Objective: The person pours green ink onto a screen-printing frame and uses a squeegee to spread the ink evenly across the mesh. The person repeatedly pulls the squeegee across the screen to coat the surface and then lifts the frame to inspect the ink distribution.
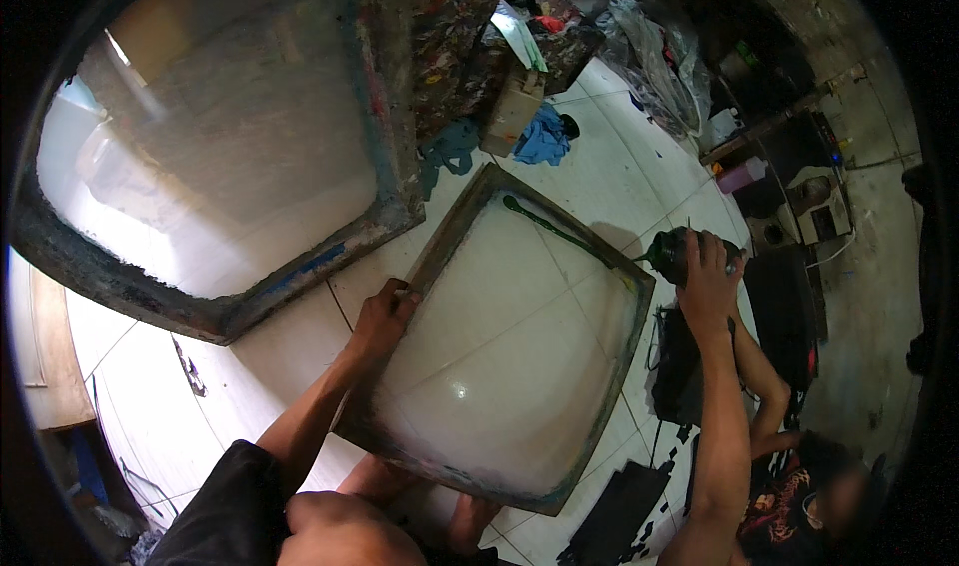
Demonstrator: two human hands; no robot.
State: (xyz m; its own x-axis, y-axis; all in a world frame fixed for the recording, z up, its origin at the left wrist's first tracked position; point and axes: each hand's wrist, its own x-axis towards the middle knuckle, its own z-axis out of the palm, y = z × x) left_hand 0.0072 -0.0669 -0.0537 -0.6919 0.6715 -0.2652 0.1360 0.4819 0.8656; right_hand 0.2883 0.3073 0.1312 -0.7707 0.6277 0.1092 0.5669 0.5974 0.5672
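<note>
A screen-printing frame (475, 486) with pale mesh (499, 336) is tilted in front of me. My left hand (388, 316) grips its left side rail, the fingers wrapped over the wood. At the right, my right hand (707, 276) holds a dark bottle (671, 256) on its side, mouth toward the frame's far right corner. Green liquid shows at the bottle's mouth. A strip of thick green liquid (559, 231) lies on the mesh along the far rail.
A larger framed screen (320, 266) stands at the left. At the back are a cardboard box (511, 111), a blue cloth (542, 134) and clear plastic bags (654, 56). Black flat pieces (614, 516) lie on the tiled floor (609, 156). Another person (789, 496) sits at lower right, arm close to mine.
</note>
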